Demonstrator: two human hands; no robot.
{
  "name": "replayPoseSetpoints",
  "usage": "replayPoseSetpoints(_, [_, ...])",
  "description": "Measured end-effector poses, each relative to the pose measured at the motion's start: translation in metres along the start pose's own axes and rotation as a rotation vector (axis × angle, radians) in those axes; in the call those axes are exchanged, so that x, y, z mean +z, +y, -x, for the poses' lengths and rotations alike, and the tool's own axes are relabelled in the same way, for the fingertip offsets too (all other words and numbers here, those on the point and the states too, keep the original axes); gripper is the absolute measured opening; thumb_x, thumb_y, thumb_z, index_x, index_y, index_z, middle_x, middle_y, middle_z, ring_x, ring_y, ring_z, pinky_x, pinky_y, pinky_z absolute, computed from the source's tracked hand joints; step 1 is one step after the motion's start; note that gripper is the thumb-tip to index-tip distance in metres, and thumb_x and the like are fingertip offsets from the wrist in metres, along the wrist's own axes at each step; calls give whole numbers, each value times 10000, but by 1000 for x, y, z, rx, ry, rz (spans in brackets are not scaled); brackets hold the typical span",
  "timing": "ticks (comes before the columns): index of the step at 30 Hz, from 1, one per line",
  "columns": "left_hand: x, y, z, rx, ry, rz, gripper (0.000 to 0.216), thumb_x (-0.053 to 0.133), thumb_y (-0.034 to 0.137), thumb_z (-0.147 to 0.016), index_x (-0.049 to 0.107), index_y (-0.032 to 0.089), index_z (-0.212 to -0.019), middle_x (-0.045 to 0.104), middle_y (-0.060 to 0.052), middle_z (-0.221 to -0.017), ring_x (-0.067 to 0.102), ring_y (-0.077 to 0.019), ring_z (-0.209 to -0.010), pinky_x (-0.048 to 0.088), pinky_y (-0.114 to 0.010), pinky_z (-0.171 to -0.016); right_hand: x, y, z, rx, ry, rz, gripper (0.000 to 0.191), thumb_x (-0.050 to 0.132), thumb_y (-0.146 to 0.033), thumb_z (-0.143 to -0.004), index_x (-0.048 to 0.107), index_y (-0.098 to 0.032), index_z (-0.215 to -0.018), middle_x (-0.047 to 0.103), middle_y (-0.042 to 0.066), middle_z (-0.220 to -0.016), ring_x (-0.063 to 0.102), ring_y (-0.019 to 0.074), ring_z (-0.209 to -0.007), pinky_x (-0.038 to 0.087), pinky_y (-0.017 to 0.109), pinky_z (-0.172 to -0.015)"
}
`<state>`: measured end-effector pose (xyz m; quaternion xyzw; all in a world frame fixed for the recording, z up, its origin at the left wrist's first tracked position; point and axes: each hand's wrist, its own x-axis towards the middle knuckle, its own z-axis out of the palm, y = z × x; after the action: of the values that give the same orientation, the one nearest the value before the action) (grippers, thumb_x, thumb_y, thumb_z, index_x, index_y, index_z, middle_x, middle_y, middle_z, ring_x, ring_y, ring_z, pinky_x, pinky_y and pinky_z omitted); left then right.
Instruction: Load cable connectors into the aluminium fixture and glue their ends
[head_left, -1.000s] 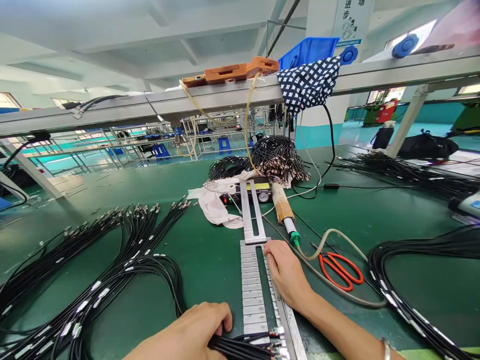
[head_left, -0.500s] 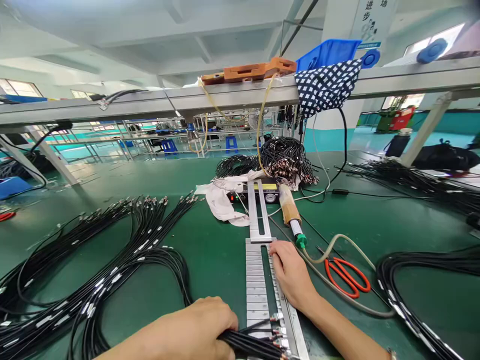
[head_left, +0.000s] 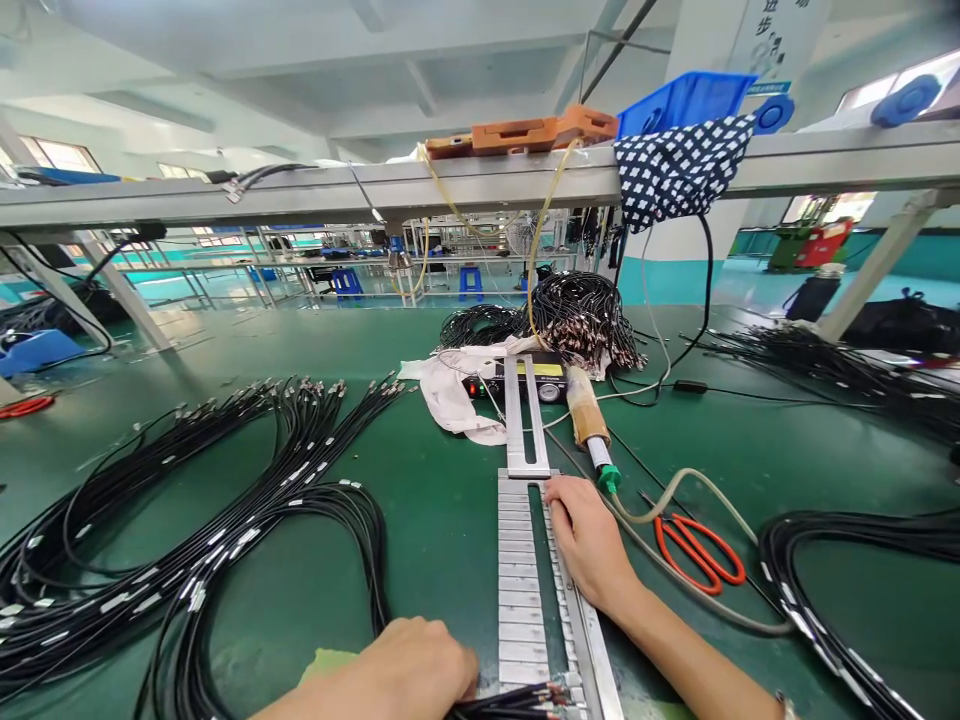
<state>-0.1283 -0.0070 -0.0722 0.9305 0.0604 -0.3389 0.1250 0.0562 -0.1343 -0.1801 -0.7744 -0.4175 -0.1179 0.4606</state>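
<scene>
A slotted metal jig point(head_left: 523, 590) with a row of crosswise grooves lies lengthwise in front of me. At its near end my left hand point(head_left: 424, 660) is closed around a bundle of black cables point(head_left: 502, 705), whose metal-tipped ends lie bunched over the jig's lower right. The frame's bottom edge cuts off part of that bundle. My right hand point(head_left: 589, 540) rests at the jig's far right edge, fingers curled over it. Beyond the jig, a slotted metal plate point(head_left: 513, 420) leans against a black box with a gauge point(head_left: 551, 392).
Long black cable bundles point(head_left: 247, 535) spread over the green table on the left; another bundle point(head_left: 795, 590) curves on the right. Orange-handled scissors point(head_left: 701, 552) and a green-tipped syringe point(head_left: 602, 462) lie right of the jig. A cable pile point(head_left: 581, 310) sits behind; a shelf beam point(head_left: 300, 190) crosses above.
My left hand has drawn the cable bundle down toward me; the ends that were spread across the jig's grooves are now bunched lower. My right hand stays on the jig. The view has shifted slightly.
</scene>
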Motion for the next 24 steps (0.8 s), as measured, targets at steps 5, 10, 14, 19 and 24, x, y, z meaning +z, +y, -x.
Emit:
replayPoseSetpoints(5, [-18,-7,17,142,139,84,145,630,188,-749,522,218,-657,645,-9,-864,608,-249,-863,378,-288,-645,-1,-1,0,2,-9,5,215,349,-120,-880,539,-215,-847,615,85,-986,544,238,-1001,449,413,-897])
replayPoseSetpoints(10, [-1,-29,14,112,279,34,59,653,218,-741,611,225,-700,633,-5,-790,591,-218,-770,354,-273,-593,1,0,1,14,-2,8,215,347,-167,-886,549,-217,-831,634,85,-976,563,239,-1000,457,411,-902])
replayPoseSetpoints(14, [-7,-30,-12,196,238,98,340,790,301,-618,668,251,-931,652,6,-867,600,-219,-831,362,-231,-558,-2,3,0,10,-22,16,212,381,-250,-871,588,-211,-840,663,94,-952,607,256,-962,490,415,-865])
replayPoseSetpoints(19, [-42,-37,-36,349,-71,285,471,848,211,-603,638,210,-1025,641,51,-809,613,-143,-697,443,-212,-621,-29,-33,-10,1,-174,24,286,460,-415,-881,625,-212,-997,701,88,-1002,663,261,-932,542,354,-781])
replayPoseSetpoints(24, [-50,-52,-33,326,156,373,326,835,223,-647,668,181,-925,637,54,-711,620,-136,-693,448,-196,-615,-31,-85,4,-396,-660,-9,249,624,-395,-834,623,-321,-1071,692,18,-1083,667,210,-961,534,228,-767])
